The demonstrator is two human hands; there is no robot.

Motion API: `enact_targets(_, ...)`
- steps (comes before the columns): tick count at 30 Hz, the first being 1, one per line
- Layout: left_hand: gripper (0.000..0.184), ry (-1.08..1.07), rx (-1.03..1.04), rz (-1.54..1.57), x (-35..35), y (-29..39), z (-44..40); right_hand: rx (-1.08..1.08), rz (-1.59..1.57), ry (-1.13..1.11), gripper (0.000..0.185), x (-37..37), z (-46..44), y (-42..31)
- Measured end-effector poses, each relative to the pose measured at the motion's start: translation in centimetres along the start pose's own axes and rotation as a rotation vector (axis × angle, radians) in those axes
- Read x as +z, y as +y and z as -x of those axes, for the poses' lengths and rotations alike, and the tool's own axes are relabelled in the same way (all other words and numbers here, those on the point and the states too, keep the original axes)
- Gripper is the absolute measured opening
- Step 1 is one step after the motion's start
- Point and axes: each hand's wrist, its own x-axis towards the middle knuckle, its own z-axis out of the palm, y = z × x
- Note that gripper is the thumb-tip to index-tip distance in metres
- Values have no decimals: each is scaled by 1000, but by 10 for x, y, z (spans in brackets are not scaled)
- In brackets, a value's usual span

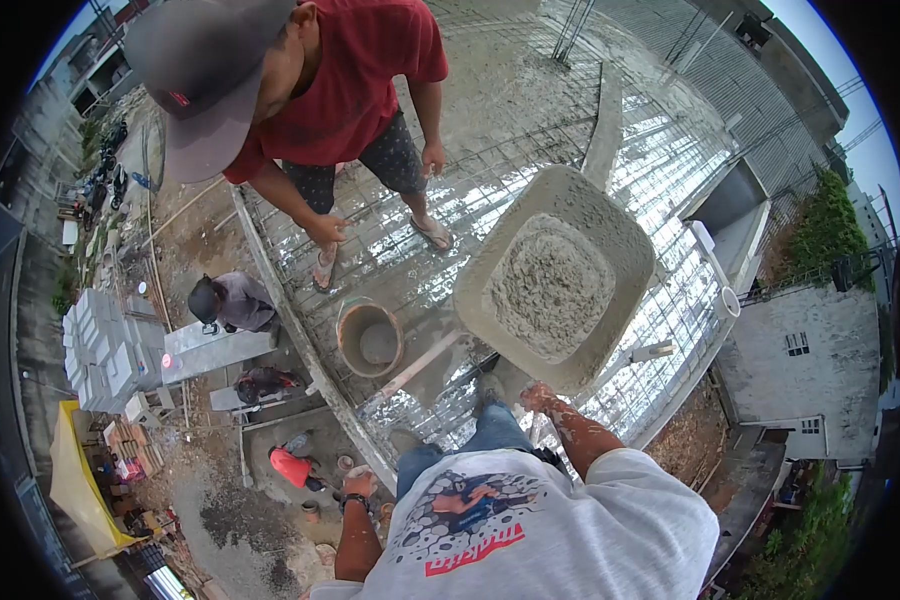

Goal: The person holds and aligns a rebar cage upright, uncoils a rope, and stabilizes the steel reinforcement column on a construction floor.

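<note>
A wheelbarrow (625, 222) holds a heap of wet grey concrete (550, 285). One of its handles (415, 372) points down and left. My right hand (540, 397), smeared with grey, is at the tray's near edge with its fingers curled; what it holds is hidden. My left hand (359, 485), a watch on its wrist, is low on the left near the slab's edge, its fingers closed on something I cannot make out. A muddy bucket (370, 337) stands left of the wheelbarrow.
A person in a red shirt (360, 90) stands across from me, both hands empty. Wire mesh (660, 150) covers the wet slab. Beyond the slab's left edge board (280, 290), other people (242, 302) are at a lower level, near stacked blocks (100, 345). Vertical rebar (573, 30) rises at the far side.
</note>
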Motion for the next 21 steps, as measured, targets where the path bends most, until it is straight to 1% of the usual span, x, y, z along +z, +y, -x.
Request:
enact_targets(1,15,-5,1,9,0,1,0,112,39,-47,18,-11,-2,-17)
enact_targets(3,14,-15,13,42,-1,0,-1,255,82,-106,20,-33,-10,-48)
enact_targets(6,11,-27,52,90,-3,-4,-6,322,104,-156,25,-51,-18,-77)
enact_targets(9,9,-56,84,114,-6,-5,-8,405,65,-187,33,-56,-27,-90)
enact_targets(12,8,-88,77,153,-9,-13,-12,598,18,-177,35,-49,-37,-98)
enact_targets(15,9,-63,76,107,-9,-20,-11,256,247,-210,23,-58,-31,-105)
enact_targets(17,11,-30,75,52,-4,-23,-3,299,166,-222,28,-62,-28,-111)
enact_targets(18,13,-26,34,26,-2,-19,2,321,124,-225,30,-63,-27,-113)
enact_targets(20,18,-19,-43,-29,0,-10,11,421,52,-136,32,-58,-23,-112)
enact_targets(21,18,0,-43,-38,2,-6,15,470,15,-92,33,-54,-21,-111)
